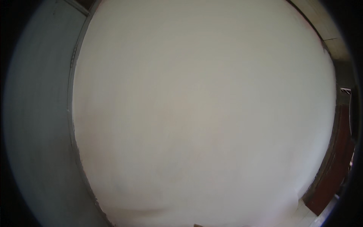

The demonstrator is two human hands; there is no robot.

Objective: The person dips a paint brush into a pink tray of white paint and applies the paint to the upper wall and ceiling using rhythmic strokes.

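Pale surface (204, 113) fills most of the view (faintly smudged); I cannot tell either unseen hand's state.

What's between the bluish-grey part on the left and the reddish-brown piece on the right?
In the head view, a big pale surface fills most of the stretch between the bluish-grey part and the reddish-brown piece.

Pale, softly lit wall (204, 106); a grey-blue wall (38, 113) borders its left edge, a reddish-brown panel (336, 162) its right.
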